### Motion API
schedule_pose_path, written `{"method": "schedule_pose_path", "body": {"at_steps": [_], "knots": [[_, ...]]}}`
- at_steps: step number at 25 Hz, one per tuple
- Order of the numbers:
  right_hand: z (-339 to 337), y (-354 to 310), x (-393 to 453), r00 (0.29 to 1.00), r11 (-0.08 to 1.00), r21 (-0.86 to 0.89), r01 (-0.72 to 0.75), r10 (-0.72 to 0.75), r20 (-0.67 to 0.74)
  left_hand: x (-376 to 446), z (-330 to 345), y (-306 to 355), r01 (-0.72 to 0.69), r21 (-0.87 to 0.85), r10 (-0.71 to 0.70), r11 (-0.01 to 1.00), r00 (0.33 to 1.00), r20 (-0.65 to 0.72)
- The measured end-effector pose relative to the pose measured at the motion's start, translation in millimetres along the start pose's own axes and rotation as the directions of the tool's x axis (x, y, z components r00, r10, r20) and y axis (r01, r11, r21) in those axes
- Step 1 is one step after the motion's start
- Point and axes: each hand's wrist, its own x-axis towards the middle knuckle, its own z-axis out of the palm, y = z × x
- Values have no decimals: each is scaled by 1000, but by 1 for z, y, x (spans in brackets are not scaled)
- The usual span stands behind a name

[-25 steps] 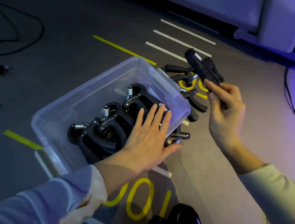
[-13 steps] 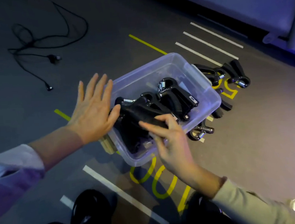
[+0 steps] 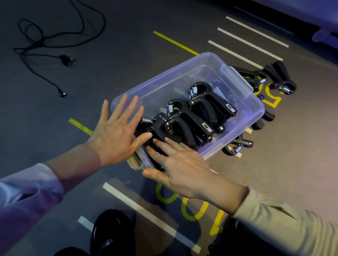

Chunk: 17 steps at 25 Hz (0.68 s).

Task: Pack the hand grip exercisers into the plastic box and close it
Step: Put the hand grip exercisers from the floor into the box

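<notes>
A clear plastic box (image 3: 249,102) stands open on the dark floor, with several black hand grip exercisers (image 3: 199,115) packed side by side inside it. My left hand (image 3: 117,132) lies flat with straight fingers against the box's near-left end, its thumb touching the nearest exerciser. My right hand (image 3: 177,166) rests flat on that same exerciser at the box's near corner. More exercisers lie on the floor: one at the box's near side (image 3: 237,145) and others beyond its far end (image 3: 280,79). No lid is in view.
A black cable (image 3: 54,42) lies coiled on the floor at the far left. White and yellow tape lines and yellow numbers mark the floor. A pale bench edge (image 3: 323,32) runs along the far right. My dark shoe (image 3: 112,233) is near the bottom.
My right hand brought an exerciser from the floor pile into the box, let go of it and now lies flat on it. My left hand moved from inside the box to its left end.
</notes>
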Motion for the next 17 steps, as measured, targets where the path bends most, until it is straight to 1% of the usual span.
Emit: {"method": "schedule_pose_path", "body": {"at_steps": [2, 5, 8, 10, 12, 13, 14, 15, 16, 17], "knots": [[2, 0, 1, 998, 997, -79, 4, 1, 66, 1, 0, 0, -29, 27, 29, 999, 1000, -2], [1, 4, 9, 973, 992, -127, 13, 17, 229, 3, -2, 0, -99, 35, 97, 994, 994, 48], [-2, 9, 14, 962, 988, -146, 58, -16, 273, 7, -4, 3, -106, 62, 98, 992, 987, 126], [-4, 12, 17, 958, 992, -100, 72, -42, 283, 9, -5, 6, -73, 80, 61, 994, 986, 152], [-10, 18, 21, 953, 996, 19, 82, -84, 291, 13, -6, 16, -52, 62, 45, 997, 993, 108], [-13, 22, 24, 955, 992, 88, 95, -116, 274, 15, -7, 23, -49, 41, 46, 998, 997, 66], [-15, 27, 28, 964, 981, 162, 109, -144, 223, 18, -10, 31, -51, 6, 51, 999, 999, 18], [-17, 31, 28, 980, 965, 233, 121, -153, 126, 22, -14, 39, -52, -37, 51, 998, 998, -26], [-19, 37, 27, 992, 950, 285, 124, -122, -24, 28, -19, 49, -59, -81, 53, 995, 996, -65], [-18, 45, 25, 978, 945, 304, 120, -60, -200, 33, -26, 59, -72, -121, 59, 990, 993, -106]]}}
